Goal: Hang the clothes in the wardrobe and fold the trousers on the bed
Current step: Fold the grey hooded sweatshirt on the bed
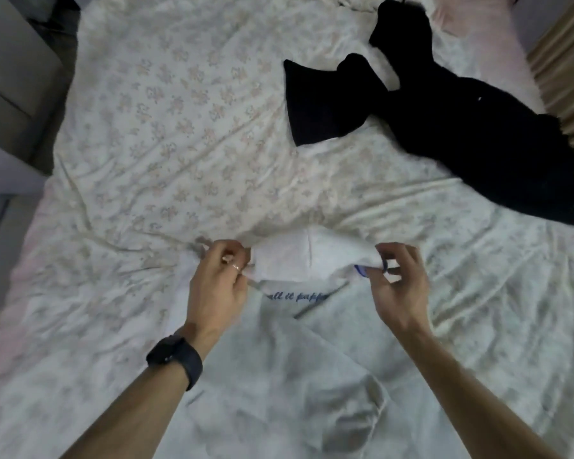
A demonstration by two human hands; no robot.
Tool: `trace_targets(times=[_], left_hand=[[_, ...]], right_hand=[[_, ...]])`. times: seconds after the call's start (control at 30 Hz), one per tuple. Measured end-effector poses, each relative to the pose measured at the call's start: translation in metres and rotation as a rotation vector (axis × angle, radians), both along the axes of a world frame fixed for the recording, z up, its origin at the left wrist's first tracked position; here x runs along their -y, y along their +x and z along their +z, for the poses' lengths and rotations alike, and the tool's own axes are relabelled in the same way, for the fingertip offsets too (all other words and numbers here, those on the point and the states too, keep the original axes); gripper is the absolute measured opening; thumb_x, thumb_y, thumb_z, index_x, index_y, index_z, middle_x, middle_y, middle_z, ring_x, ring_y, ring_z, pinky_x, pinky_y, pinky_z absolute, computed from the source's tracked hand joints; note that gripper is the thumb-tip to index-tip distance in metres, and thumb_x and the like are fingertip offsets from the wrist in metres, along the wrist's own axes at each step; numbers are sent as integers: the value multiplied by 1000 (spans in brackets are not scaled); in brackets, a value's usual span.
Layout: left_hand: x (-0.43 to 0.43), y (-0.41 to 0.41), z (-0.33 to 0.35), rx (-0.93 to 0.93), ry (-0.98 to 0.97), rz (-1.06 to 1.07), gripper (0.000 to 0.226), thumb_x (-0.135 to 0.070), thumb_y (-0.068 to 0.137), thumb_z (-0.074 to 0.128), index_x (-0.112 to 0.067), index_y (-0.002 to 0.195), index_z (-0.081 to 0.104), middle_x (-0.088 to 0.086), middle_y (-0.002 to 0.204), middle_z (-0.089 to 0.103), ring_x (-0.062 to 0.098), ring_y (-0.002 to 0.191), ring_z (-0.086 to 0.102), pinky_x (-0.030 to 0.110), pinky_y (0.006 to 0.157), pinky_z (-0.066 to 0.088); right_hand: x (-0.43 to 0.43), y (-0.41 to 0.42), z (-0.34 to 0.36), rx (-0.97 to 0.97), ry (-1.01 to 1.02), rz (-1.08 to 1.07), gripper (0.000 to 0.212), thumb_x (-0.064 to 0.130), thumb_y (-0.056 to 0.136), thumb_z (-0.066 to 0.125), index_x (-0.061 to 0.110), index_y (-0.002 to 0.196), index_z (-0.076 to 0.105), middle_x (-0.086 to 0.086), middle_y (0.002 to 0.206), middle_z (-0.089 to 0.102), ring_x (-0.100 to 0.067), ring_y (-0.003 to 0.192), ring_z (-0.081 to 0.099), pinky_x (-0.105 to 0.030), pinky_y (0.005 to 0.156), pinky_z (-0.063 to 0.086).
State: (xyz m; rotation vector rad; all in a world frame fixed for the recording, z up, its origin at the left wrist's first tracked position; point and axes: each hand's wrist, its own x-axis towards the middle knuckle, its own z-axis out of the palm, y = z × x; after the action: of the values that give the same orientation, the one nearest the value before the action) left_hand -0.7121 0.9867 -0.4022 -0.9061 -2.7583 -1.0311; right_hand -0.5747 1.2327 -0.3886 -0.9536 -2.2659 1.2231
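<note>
Bed w/ floral sheet fills view; grey cabinet at far L edge. L hand, black watch on wrist, ring on finger, pinches L end of white garment top edge. Garment w/ blue script lies on bed, front centre. R hand pinches R end of same edge. Black clothes spread on bed upper R, well apart from white garment.

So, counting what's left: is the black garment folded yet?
Not folded: the black garment lies splayed across the bed. The left hand and right hand pinch the white top.
</note>
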Motion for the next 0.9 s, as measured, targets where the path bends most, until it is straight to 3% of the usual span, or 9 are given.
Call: trace_targets(times=[0.07,0.13,0.2,0.3,0.47,0.57,0.7,0.8,0.9], left_hand=[[30,47,2,-113,-100,-76,33,-5,79,55,-23,107,51,4,111,56,29,87,59,37,63,54],[58,92,-3,-169,-271,-211,61,2,64,70,-25,116,54,3,106,58,26,86,56,35,63,54],[83,128,-17,-85,-457,-378,91,7,45,80,-31,123,56,0,104,61,25,86,61,33,69,52],[106,159,-34,59,-564,-400,90,7,39,83,-33,118,66,-4,115,54,23,98,64,29,80,49],[60,132,-22,375,-328,196,47,-16,90,65,-24,135,57,1,134,52,22,116,56,36,89,54],[20,86,-14,698,-210,520,63,-43,93,64,-15,143,37,8,136,54,29,120,56,42,95,52],[1,45,-20,997,-334,561,101,-52,95,61,-11,159,-5,14,151,47,35,131,53,39,103,45],[-1,22,-31,947,-128,596,84,-36,92,71,-10,156,23,4,130,62,30,118,60,34,96,48],[-9,-15,-36,804,255,663,35,-22,89,76,-15,110,49,-8,88,55,18,89,61,22,78,45]], right_hand=[[19,54,-5,9,104,83,24,2,79,76,16,98,70,2,106,59,-15,98,57,-22,85,46],[36,109,-22,93,141,191,33,-6,72,76,15,98,72,-1,110,58,-18,102,57,-25,89,47],[50,158,-44,271,150,318,45,-8,68,78,19,103,74,-1,120,56,-28,105,59,-41,87,54],[62,203,-60,493,109,414,46,1,73,81,24,113,73,-8,131,54,-36,110,61,-50,90,56],[53,169,-47,429,-60,216,39,35,92,71,17,125,62,-4,129,56,-25,116,57,-32,92,48],[39,115,-41,528,-208,87,62,64,91,57,17,132,56,-3,133,55,-23,123,54,-40,102,47],[13,44,-42,784,-303,131,54,65,91,55,14,72,60,-2,76,63,-30,89,63,-34,73,44],[-1,14,-42,715,-358,57,51,48,88,71,16,55,49,-1,57,53,-25,70,56,-31,60,36],[-19,-17,-44,483,-406,-89,49,49,85,74,13,62,51,-6,58,49,-22,61,48,-31,58,33]])
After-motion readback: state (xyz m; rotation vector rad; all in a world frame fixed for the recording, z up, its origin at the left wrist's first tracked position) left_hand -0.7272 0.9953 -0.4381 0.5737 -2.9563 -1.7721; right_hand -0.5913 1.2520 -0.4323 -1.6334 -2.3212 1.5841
